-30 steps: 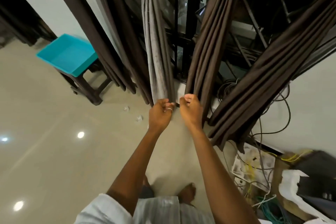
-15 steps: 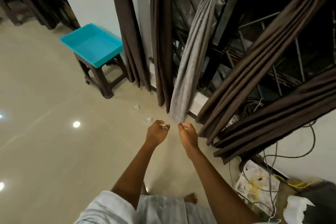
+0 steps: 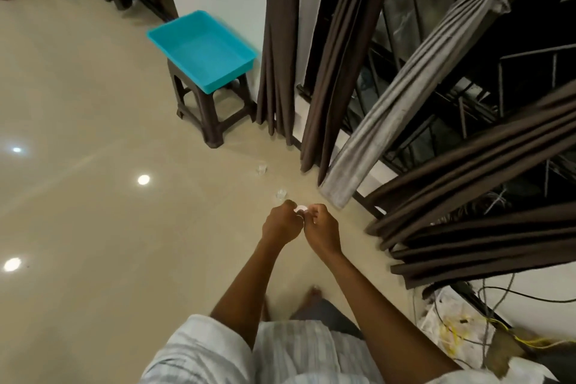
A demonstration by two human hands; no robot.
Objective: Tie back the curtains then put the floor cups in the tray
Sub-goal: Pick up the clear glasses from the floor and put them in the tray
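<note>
At 11 o'clock from the hands, a teal tray (image 3: 205,53) sits on a brown stool (image 3: 213,125), showing only its bare floor. A far cup (image 3: 261,168) and a near cup (image 3: 280,194), both clear, stand on the tiles between them. The left hand (image 3: 282,226) and right hand (image 3: 322,232) curl fingertip to fingertip, and it cannot be told whether they pinch anything. A knotted grey curtain (image 3: 389,115) hangs at 1 o'clock, with brown curtains (image 3: 483,227) at 3.

Light was dim and warm; three white spots of glare sat on the glossy floor (image 3: 78,227); the window (image 3: 530,25) was nearly black; wide-angle distortion bent the curtains (image 3: 467,165) toward the right edge; motion blur softened the tray (image 3: 162,36) rim; shadows lay faint and soft.
</note>
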